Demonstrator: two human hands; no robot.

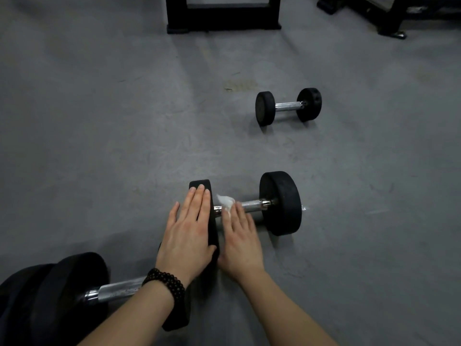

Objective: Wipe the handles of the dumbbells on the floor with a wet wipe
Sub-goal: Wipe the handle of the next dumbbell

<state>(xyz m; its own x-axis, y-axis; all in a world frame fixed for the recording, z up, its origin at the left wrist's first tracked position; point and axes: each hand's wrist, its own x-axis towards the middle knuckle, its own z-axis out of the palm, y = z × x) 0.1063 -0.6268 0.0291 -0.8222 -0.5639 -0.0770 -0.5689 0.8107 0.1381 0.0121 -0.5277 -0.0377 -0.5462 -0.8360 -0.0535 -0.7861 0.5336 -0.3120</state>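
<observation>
- Grey gym floor carries three dumbbells; black frame at 12 o'clock.
- Mid dumbbell lies at 6 o'clock; left hand rests flat, fingers straight, on its left weight.
- Right hand presses a white wipe on the chrome handle.
- Far dumbbell at 1 o'clock, near dumbbell at 8 o'clock.
- No writing is readable.

Mid-frame, the left hand lies flat on a dumbbell weight; the right hand presses a wipe onto its handle. Another dumbbell sits upper right.
</observation>
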